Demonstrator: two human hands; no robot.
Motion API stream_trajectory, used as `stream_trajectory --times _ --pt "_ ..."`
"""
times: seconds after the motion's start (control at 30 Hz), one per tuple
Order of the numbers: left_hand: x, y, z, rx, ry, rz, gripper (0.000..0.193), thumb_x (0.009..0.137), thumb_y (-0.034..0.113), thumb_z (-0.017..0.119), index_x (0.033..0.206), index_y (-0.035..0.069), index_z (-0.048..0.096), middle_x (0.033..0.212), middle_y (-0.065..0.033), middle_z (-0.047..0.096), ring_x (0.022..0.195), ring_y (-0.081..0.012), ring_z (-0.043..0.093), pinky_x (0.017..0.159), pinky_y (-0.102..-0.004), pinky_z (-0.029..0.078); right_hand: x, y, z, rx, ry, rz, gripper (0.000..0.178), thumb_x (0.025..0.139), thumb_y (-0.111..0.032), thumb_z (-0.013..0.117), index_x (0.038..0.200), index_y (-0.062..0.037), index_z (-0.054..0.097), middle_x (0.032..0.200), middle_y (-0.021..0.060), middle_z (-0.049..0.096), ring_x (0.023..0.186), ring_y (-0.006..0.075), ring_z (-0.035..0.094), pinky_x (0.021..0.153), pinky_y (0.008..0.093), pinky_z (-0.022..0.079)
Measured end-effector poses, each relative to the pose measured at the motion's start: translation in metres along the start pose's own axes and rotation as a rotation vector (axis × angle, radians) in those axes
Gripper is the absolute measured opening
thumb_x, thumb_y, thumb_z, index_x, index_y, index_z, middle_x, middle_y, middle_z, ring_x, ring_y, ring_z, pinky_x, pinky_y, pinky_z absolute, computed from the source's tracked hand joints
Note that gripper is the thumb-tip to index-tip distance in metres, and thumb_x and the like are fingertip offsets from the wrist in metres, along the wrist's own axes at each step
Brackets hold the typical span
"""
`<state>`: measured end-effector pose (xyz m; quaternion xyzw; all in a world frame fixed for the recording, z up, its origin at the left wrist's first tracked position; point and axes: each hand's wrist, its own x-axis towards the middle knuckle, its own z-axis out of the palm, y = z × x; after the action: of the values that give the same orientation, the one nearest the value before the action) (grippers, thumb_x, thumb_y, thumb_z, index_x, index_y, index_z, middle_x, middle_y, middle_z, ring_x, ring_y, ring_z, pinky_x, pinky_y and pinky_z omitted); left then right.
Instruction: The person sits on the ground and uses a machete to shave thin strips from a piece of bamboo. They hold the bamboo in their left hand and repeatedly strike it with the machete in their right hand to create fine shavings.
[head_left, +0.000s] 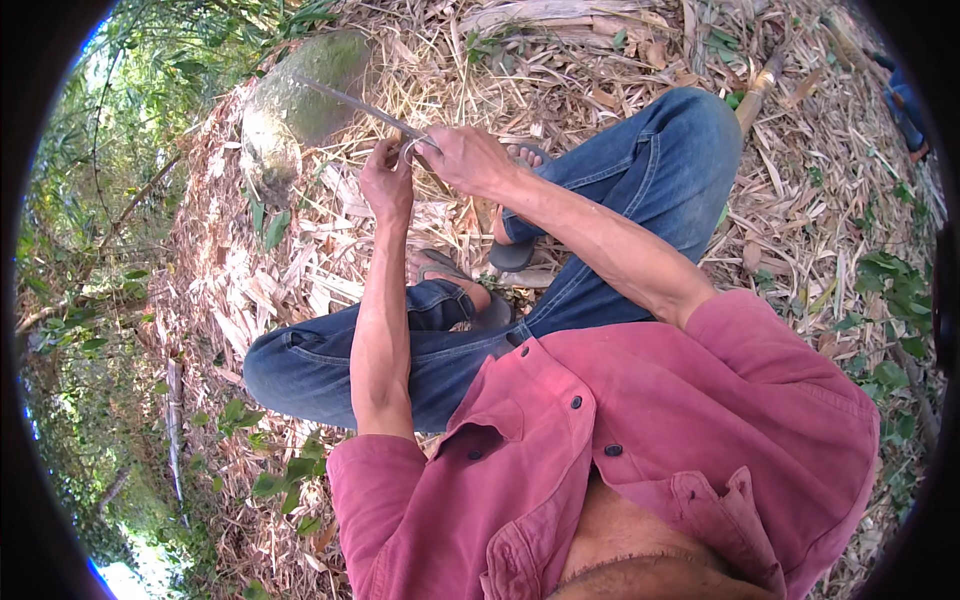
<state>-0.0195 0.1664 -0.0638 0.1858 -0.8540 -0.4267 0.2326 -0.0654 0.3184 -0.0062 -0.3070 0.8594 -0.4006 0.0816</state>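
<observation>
My right hand point(470, 160) is closed round the near end of a long, thin grey blade-like piece point(355, 103). It reaches up and left across a mossy rounded stone point(320, 95); I cannot tell whether it is a knife or a flat strip. Close beside it, my left hand point(388, 182) is closed with fingertips pinching a pale, curled thin strip point(406, 150) near my right knuckles. The exact contact between strip and grey piece is hidden by the fingers. Both hands are held out in front of my bent knees.
Dry bamboo leaves and husks point(270, 285) cover the ground. My sandalled feet point(512, 255) rest below the hands. A cut pole point(762, 90) lies beyond my right knee. Green undergrowth point(85, 260) stands at left, and part of something blue point(905, 105) shows at far right.
</observation>
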Motion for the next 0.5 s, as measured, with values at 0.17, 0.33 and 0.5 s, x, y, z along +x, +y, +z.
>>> stream_trajectory --times 0.17,0.33,0.5 --pt "0.0 -0.011 0.004 -0.029 -0.007 -0.035 0.025 0.079 0.016 0.07 0.099 0.001 0.065 0.085 -0.014 0.069 0.079 -0.02 0.067 0.068 -0.0292 0.051 0.004 0.003 0.005 0.007 -0.043 0.043 0.035 0.089 -0.031 0.05 0.082 0.0024 0.059 0.063 0.0228 0.06 0.062 0.039 0.062 0.059 0.0478 0.05" --pt "0.002 -0.013 0.008 -0.045 -0.028 -0.06 0.027 0.079 0.018 0.07 0.099 0.002 0.065 0.084 -0.0126 0.069 0.074 -0.0184 0.066 0.067 -0.0282 0.051 0.005 0.01 0.016 -0.041 -0.043 0.072 0.037 0.089 -0.031 0.049 0.081 0.0039 0.058 0.064 0.0244 0.06 0.063 0.0402 0.062 0.061 0.0484 0.05" --pt "0.011 -0.032 -0.011 0.063 -0.223 -0.143 0.039 0.081 0.031 0.068 0.11 0.005 0.063 0.089 -0.0132 0.069 0.08 -0.0208 0.066 0.073 -0.0314 0.051 0.007 0.002 0.016 -0.015 -0.059 0.076 0.039 0.089 -0.032 0.051 0.077 0.0046 0.059 0.066 0.0259 0.059 0.066 0.0426 0.06 0.063 0.0487 0.046"
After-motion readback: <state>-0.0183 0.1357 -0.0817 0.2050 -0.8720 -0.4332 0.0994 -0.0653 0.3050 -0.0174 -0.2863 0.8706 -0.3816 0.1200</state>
